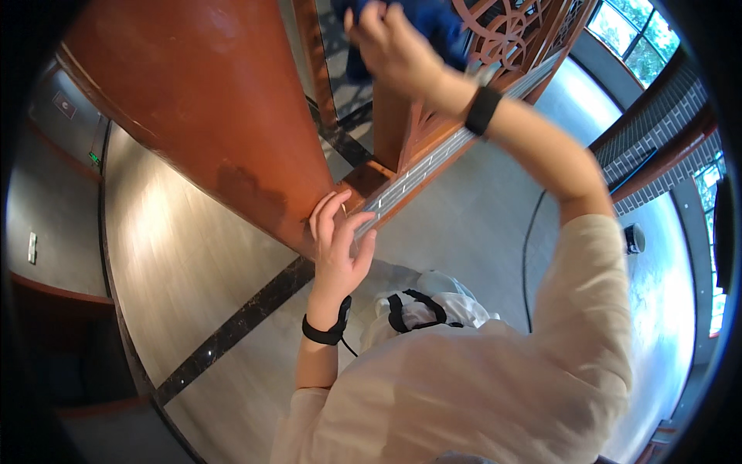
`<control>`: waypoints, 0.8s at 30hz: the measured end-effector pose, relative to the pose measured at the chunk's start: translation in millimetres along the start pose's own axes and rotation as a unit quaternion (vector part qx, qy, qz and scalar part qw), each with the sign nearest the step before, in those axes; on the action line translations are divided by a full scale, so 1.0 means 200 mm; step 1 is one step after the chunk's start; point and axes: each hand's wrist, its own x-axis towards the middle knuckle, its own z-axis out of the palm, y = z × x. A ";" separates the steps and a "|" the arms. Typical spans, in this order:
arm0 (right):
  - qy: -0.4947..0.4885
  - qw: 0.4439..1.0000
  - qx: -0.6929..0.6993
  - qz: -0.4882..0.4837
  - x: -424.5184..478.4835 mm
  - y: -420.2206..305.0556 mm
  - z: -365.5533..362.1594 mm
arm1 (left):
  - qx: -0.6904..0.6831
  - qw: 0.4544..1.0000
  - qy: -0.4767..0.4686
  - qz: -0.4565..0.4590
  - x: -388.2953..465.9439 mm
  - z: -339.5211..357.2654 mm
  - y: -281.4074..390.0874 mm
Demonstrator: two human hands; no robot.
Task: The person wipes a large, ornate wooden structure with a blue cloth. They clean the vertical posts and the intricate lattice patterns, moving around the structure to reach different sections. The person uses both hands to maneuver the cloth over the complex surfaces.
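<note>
My right hand (397, 58), blurred and raised at the top, grips a dark blue cloth (432, 26) in front of a reddish-brown wooden lattice screen (501, 35). A black band circles that wrist. Lower down, my left hand (339, 249) holds nothing, its fingers spread. It lies by the foot of a big reddish-brown round column (203, 98), where the column meets the screen's bottom rail (371, 177). Whether its fingertips touch the wood I cannot tell. A grey strip with white brick-like lines (417, 174) runs along the rail.
A dark marble band (243, 316) crosses the grey tiled floor (191, 232). To the right, a black cable (526, 255) lies on the floor, with a bucket (635, 238) farther off. Another column (666, 165) and windows (632, 35) stand at the right.
</note>
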 end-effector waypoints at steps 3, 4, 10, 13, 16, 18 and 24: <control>0.011 0.996 -0.024 -0.083 -0.33 -0.48 -0.03 | 0.003 1.000 -0.022 -0.015 -0.02 0.00 0.02; -0.015 0.996 0.007 -0.091 -0.43 -0.67 -0.05 | 0.007 0.999 -0.032 -0.020 -0.03 -0.01 0.03; -0.137 0.944 0.125 -0.272 -0.73 -1.08 -0.17 | 0.014 0.996 -0.051 -0.071 -0.13 -0.02 0.01; -0.134 0.944 0.137 -0.270 -0.74 -1.03 -0.17 | 0.011 0.995 -0.054 -0.088 -0.10 -0.02 0.03; -0.106 0.948 0.185 -0.238 -0.82 -0.97 -0.22 | -0.022 0.995 -0.067 -0.070 -0.07 -0.01 0.03; -0.166 0.906 0.309 -0.237 -0.87 -0.88 -0.24 | -0.030 0.995 -0.075 -0.062 -0.06 0.00 0.02; -0.269 0.710 0.648 0.058 -0.77 -0.65 -0.33 | -0.031 0.996 -0.071 -0.033 -0.03 0.00 0.01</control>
